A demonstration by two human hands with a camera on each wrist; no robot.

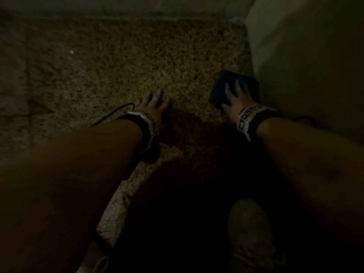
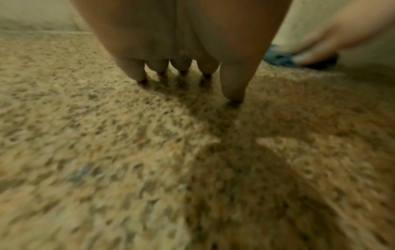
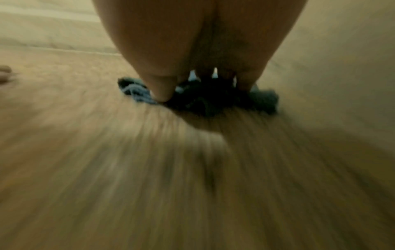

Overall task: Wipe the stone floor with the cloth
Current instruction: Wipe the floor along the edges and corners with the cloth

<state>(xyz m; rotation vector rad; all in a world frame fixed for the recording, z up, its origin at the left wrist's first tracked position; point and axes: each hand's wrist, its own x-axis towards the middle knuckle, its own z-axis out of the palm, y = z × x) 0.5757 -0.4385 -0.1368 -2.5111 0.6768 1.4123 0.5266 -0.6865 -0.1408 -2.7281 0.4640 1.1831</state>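
The speckled tan granite stone floor (image 1: 110,62) carries a crumpled dark blue cloth (image 1: 222,83) beside the pale wall (image 1: 305,56).

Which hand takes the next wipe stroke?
Right. The right hand already presses the crumpled blue cloth flat on the speckled stone floor; the left hand only braces on fingertips.

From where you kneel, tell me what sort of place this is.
Probably a dim indoor corner: speckled stone floor, a pale wall at the right, and a blue cloth beside it.
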